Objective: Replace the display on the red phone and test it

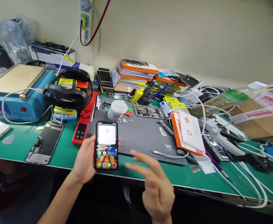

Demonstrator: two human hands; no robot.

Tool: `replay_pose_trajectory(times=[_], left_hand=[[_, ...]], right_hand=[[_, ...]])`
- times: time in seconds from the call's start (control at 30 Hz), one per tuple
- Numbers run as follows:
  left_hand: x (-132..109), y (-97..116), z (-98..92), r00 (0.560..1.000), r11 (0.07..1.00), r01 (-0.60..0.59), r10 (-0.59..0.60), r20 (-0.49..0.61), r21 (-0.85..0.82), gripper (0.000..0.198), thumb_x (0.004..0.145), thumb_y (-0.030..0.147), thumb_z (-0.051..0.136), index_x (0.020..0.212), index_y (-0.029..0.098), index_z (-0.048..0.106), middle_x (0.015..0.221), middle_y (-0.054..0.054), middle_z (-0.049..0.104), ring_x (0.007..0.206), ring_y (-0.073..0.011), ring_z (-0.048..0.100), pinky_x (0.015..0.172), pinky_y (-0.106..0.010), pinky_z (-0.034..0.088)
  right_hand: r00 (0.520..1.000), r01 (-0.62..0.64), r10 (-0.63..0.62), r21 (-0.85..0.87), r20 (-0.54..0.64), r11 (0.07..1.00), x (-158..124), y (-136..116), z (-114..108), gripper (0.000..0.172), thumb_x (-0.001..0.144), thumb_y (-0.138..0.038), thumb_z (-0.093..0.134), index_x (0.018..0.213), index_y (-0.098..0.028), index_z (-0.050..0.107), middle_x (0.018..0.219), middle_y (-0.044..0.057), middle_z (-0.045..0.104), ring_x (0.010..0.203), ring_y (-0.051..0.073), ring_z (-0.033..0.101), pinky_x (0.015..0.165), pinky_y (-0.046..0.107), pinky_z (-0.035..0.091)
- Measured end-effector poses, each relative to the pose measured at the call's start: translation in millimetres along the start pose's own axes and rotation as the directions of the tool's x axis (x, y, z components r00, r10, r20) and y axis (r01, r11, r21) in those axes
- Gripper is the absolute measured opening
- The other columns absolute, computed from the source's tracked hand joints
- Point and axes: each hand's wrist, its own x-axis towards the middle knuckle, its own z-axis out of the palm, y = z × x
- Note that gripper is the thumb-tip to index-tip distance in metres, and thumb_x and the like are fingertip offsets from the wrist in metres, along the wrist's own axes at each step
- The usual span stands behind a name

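Observation:
A smartphone with a lit home screen and a white pop-up card stands nearly upright in my left hand. The fingers of that hand wrap behind it, and their tips show at its right edge. To the right of the phone hovers my right hand, touching nothing, with two fingers stretched out toward the screen and the others curled in. Behind the phone, a white round tub sits on the dark grey work mat. An opened phone body with bare inner parts lies farther back on the mat.
A blue machine with a metal plate stands at left, beside a black headset. Nearer lies a detached phone screen. Orange-and-white boxes, a white cable and a cardboard carton are at right. Stacked boxes line the wall.

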Motion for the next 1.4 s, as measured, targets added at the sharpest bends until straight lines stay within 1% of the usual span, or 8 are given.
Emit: replay_pose_trajectory(times=[0.1, 0.4, 0.5, 0.63, 0.73, 0.93, 1.07, 1.4], left_hand=[[-1, 0, -0.9, 1.0, 1.0, -0.015, 0.015, -0.004, 0.011, 0.062, 0.102, 0.053, 0.062, 0.152, 0.018, 0.065, 0.14, -0.017, 0.077, 0.134, -0.0405, 0.07, 0.117, -0.054, 0.052], [-1, -1, 4.1, 1.0, 0.999, -0.023, 0.022, -0.021, -0.03, 0.062, 0.095, 0.051, 0.072, 0.149, 0.021, 0.066, 0.135, -0.015, 0.079, 0.129, -0.0404, 0.072, 0.114, -0.055, 0.053], [-1, -2, 5.0, 0.999, 0.999, -0.042, 0.041, -0.012, -0.034, 0.06, 0.097, 0.049, 0.07, 0.15, 0.021, 0.066, 0.135, -0.015, 0.079, 0.13, -0.0399, 0.072, 0.115, -0.054, 0.052], [-1, -2, 4.4, 0.998, 0.998, -0.058, 0.057, -0.032, -0.015, 0.06, 0.099, 0.048, 0.068, 0.151, 0.018, 0.066, 0.134, -0.015, 0.079, 0.13, -0.0404, 0.071, 0.116, -0.054, 0.051], [-1, -3, 3.6, 0.998, 0.999, -0.051, 0.05, -0.029, -0.009, 0.061, 0.101, 0.051, 0.065, 0.152, 0.018, 0.065, 0.135, -0.015, 0.078, 0.131, -0.0404, 0.07, 0.117, -0.054, 0.051], [0, -3, 5.0, 0.999, 0.999, -0.044, 0.045, -0.027, 0.026, 0.062, 0.098, 0.051, 0.069, 0.152, 0.019, 0.065, 0.137, -0.014, 0.078, 0.13, -0.0402, 0.071, 0.115, -0.054, 0.052], [0, -3, 6.1, 0.999, 0.999, -0.031, 0.032, -0.018, 0.037, 0.062, 0.098, 0.05, 0.069, 0.152, 0.019, 0.065, 0.138, -0.015, 0.078, 0.132, -0.0405, 0.07, 0.116, -0.054, 0.052], [0, -4, 3.8, 0.999, 0.999, -0.032, 0.032, -0.01, -0.008, 0.065, 0.102, 0.047, 0.065, 0.16, 0.018, 0.059, 0.141, -0.015, 0.076, 0.134, -0.0394, 0.07, 0.12, -0.053, 0.05]], right_hand=[[0.963, -0.174, 0.194, 0.117, -0.186, 0.978, 17, 4, 8, 0.038, 0.116, -0.028, 0.046, 0.115, -0.028, 0.084, 0.128, 0.006, 0.079, 0.118, 0.026, 0.074, 0.094, 0.041, 0.062], [0.974, -0.22, 0.228, 0.256, 0.001, 0.941, 28, 16, 43, 0.032, 0.113, -0.031, 0.055, 0.141, -0.027, 0.07, 0.137, 0.012, 0.073, 0.103, 0.023, 0.079, 0.087, 0.039, 0.07], [0.979, -0.201, 0.183, 0.24, 0.095, 0.95, 24, 17, 36, 0.045, 0.111, -0.036, 0.061, 0.156, -0.031, 0.06, 0.152, 0.013, 0.064, 0.118, 0.026, 0.075, 0.091, 0.04, 0.07], [0.956, -0.19, 0.122, 0.246, 0.266, 0.951, 27, 15, 31, 0.085, 0.101, -0.05, 0.079, 0.173, -0.036, 0.036, 0.172, 0.013, 0.047, 0.147, 0.033, 0.06, 0.104, 0.044, 0.068], [0.938, -0.214, 0.125, 0.26, 0.322, 0.941, 29, 15, 31, 0.097, 0.098, -0.054, 0.082, 0.176, -0.039, 0.027, 0.177, 0.012, 0.039, 0.151, 0.033, 0.056, 0.11, 0.045, 0.065], [0.962, -0.17, 0.098, 0.28, 0.256, 0.945, 27, 15, 32, 0.073, 0.108, -0.049, 0.068, 0.172, -0.036, 0.037, 0.175, 0.013, 0.042, 0.152, 0.033, 0.055, 0.111, 0.048, 0.065], [0.989, -0.008, -0.004, 0.081, 0.148, 0.997, 25, 12, 34, 0.061, 0.11, -0.048, 0.064, 0.167, -0.034, 0.047, 0.176, 0.013, 0.039, 0.16, 0.038, 0.047, 0.121, 0.061, 0.056], [0.977, 0.122, -0.105, -0.084, 0.187, 0.989, 22, 11, 37, 0.06, 0.112, -0.054, 0.056, 0.167, -0.032, 0.046, 0.177, 0.014, 0.034, 0.161, 0.04, 0.045, 0.125, 0.065, 0.051]])
